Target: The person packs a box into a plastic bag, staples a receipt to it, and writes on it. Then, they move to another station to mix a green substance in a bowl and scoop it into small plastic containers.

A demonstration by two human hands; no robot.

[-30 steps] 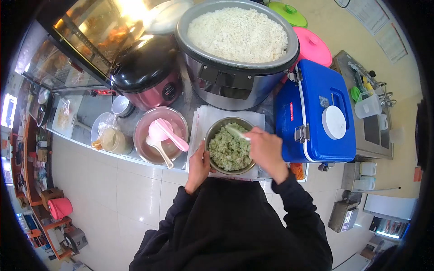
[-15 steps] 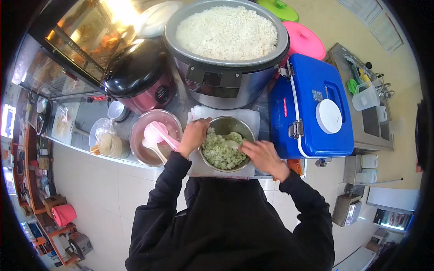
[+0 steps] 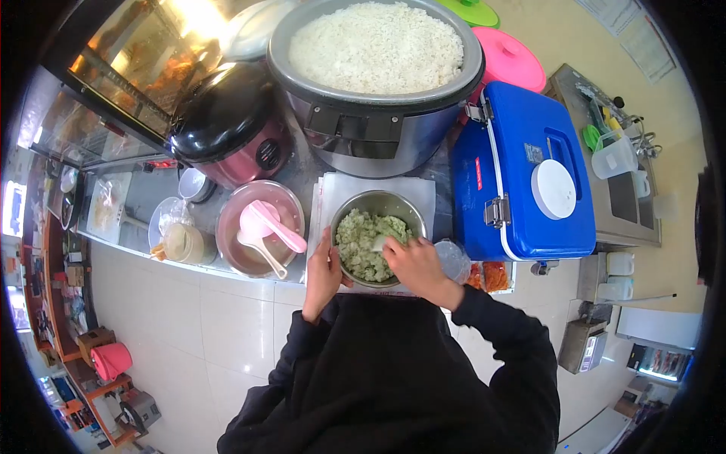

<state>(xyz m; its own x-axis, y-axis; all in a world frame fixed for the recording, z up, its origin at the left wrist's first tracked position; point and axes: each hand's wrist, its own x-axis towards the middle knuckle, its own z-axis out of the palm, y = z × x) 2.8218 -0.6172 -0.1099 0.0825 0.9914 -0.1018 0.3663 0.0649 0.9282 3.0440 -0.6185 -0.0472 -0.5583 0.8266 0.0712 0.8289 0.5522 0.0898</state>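
Observation:
A metal bowl (image 3: pixel 413 213) of greenish rice (image 3: pixel 366 261) stands on white paper (image 3: pixel 321 195) at the counter's front edge. My left hand (image 3: pixel 325 271) grips the bowl's lower left side, its fingers partly hidden by the wall. In my right hand (image 3: pixel 417 266) is a pale spoon (image 3: pixel 380 242), pushed into the rice; the fist hides its handle. Left of the bowl, a pinkish basin (image 3: pixel 224 240) contains a pink ladle (image 3: pixel 281 228) and a whitish ladle (image 3: pixel 262 253), both resting in liquid. A clear plastic container (image 3: pixel 452 262) sits beside my right wrist.
Behind the bowl stands a big rice cooker (image 3: pixel 355 140) full of white rice. A blue cooler box (image 3: pixel 525 174) occupies the right side, with orange-red packets (image 3: pixel 496 277) in front. To the left are a smaller dark-lidded cooker (image 3: pixel 227 125), a jar (image 3: pixel 183 244) and a glass display case (image 3: pixel 113 76).
My left hand has slid from the bowl's upper left rim down to its lower left side. My right hand has shifted left over the rice, and the clear container now shows.

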